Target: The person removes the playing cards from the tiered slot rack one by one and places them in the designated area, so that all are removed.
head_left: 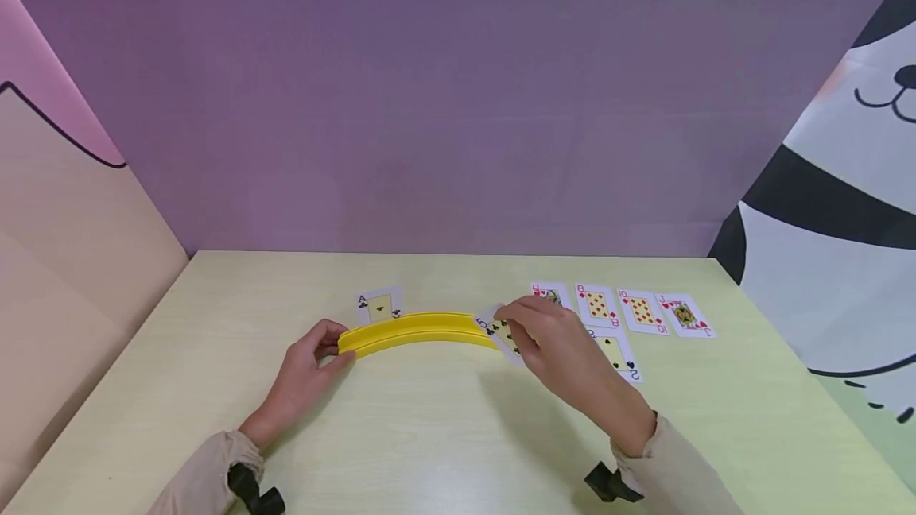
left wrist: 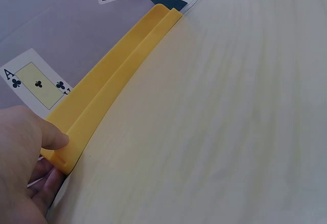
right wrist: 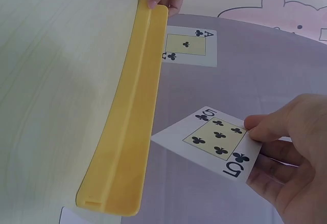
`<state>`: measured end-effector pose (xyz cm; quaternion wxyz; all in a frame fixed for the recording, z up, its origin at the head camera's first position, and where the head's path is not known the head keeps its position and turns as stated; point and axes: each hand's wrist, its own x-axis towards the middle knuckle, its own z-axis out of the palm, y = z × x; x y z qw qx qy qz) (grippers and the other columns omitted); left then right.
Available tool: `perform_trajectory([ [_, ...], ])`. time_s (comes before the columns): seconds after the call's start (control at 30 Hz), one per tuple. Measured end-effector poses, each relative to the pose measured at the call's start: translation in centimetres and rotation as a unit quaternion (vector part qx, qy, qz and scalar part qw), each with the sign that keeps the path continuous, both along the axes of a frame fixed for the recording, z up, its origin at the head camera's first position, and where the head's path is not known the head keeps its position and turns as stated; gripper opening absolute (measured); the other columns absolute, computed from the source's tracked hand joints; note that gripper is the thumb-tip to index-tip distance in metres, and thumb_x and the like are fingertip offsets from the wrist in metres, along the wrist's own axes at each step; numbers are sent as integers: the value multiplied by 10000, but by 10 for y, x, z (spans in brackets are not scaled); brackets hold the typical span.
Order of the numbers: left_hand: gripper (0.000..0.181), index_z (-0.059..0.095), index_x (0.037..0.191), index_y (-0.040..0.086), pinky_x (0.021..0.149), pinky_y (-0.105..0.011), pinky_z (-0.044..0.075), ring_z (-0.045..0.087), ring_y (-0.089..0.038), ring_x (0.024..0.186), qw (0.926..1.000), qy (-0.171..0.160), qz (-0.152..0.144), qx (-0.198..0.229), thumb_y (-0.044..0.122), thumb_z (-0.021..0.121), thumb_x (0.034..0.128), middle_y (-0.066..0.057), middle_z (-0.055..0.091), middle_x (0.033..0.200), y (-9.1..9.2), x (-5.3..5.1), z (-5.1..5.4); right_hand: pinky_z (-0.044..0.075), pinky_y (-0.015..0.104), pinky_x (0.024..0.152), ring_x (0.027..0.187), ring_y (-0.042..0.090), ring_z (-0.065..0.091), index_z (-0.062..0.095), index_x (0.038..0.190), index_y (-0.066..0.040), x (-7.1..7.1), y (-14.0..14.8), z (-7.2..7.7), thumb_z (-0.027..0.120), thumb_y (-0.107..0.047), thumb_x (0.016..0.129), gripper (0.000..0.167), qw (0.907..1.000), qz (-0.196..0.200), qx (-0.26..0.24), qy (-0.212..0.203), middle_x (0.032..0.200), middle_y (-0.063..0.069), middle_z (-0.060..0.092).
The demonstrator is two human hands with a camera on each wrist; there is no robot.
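Note:
A curved yellow card holder [head_left: 411,329] stands on the table. My left hand [head_left: 308,372] grips its left end, the thumb [left wrist: 55,137] on the front and the other fingers behind. An ace of clubs [head_left: 379,304] rises upright from the holder near that hand, its lower edge hidden. My right hand [head_left: 565,352] pinches a five of clubs [right wrist: 217,139] by one edge, thumb on its face. The card is tilted, and in the head view it overlaps the holder's right end; in the right wrist view it is apart from the holder.
At the right lie several face-up cards: a partly hidden face card [head_left: 549,290], an eight of diamonds [head_left: 597,306], a ten of diamonds [head_left: 642,311] and a jack [head_left: 685,315]. A black two [head_left: 615,352] lies before them, partly behind my right hand. A purple wall [head_left: 458,102] backs the table.

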<state>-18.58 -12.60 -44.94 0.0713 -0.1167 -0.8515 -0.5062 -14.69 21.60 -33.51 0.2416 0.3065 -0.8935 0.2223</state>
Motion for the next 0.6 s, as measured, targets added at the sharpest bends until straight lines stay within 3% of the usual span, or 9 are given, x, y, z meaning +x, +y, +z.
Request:
perform_trajectory([
  [0.4, 278, 590, 1142, 51, 909, -263, 551, 630, -210, 988, 10000, 17, -36, -18, 37, 724, 898, -86, 636, 1143, 1, -1, -1, 573, 288, 623, 788, 143, 641, 727, 992, -43, -1, 20, 6, 675, 102, 847, 212, 9994, -251, -184, 153, 990, 38, 713],
  [0.6, 279, 590, 1141, 41, 913, -281, 554, 634, -220, 992, 10000, 50, -50, 4, 24, 722, 896, -98, 636, 1145, 3, 0, 1, 556, 288, 601, 763, 143, 626, 724, 1023, -43, -3, 31, 12, 655, 91, 868, 216, 9986, -497, -52, -144, 1020, 45, 717],
])
